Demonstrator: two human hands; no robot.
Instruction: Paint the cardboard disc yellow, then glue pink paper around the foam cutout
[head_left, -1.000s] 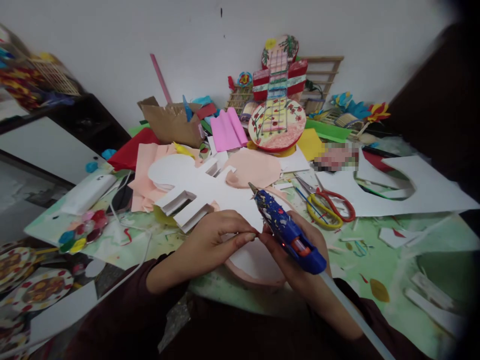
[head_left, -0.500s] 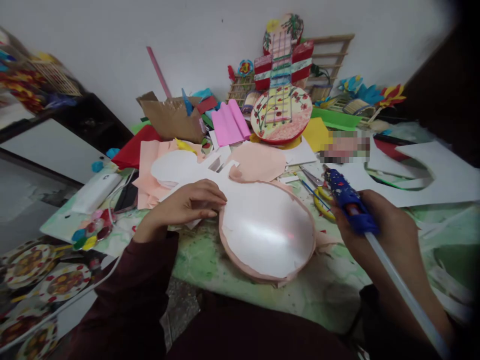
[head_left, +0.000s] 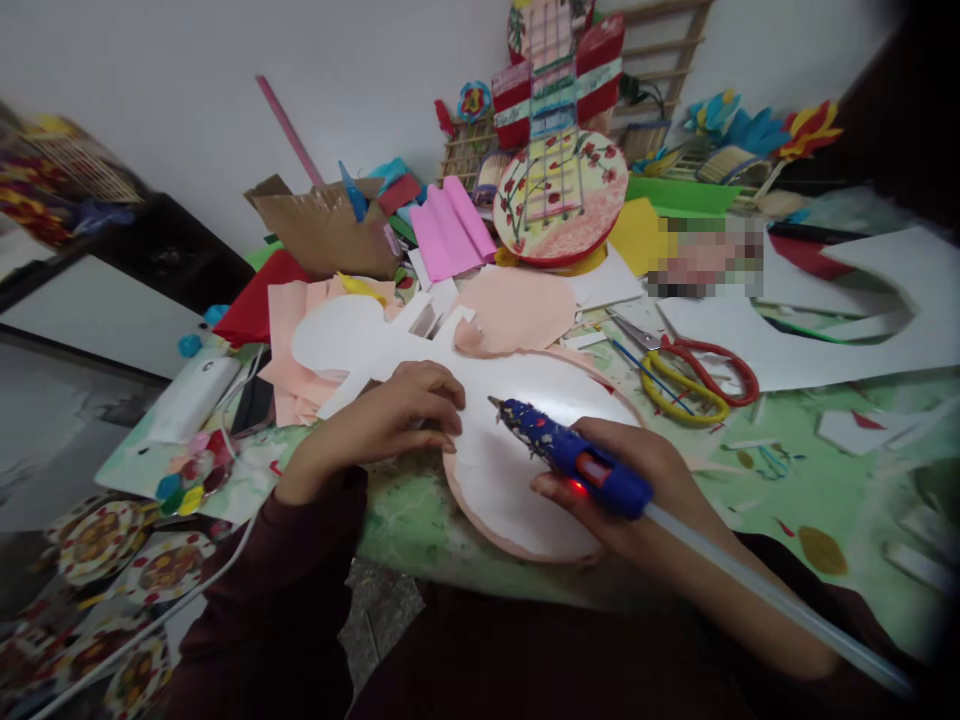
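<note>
A white guitar-shaped cutout (head_left: 517,500), its rounded body edged in peach paper, lies on the table. My left hand (head_left: 412,415) is closed at the cutout's left edge, fingertips on top and thumb by the rim. My right hand (head_left: 630,490) grips a blue hot glue gun (head_left: 570,455), whose red light is lit. A long translucent glue stick (head_left: 750,560) sticks out of its rear. The gun's nozzle points left, over the cutout's body near my left fingers; whether it touches the surface I cannot tell.
Scissors with red and yellow handles (head_left: 690,380) lie right of the cutout. Behind stand a painted paper guitar (head_left: 562,200) and a cardboard box (head_left: 322,230). White paper scraps (head_left: 832,340) spread at the right. A white cable (head_left: 157,610) runs down the left side.
My right hand has brought the glue gun leftward from beside the scissors to over the cutout's body. My left hand stays at the cutout's edge. The view has shifted slightly.
</note>
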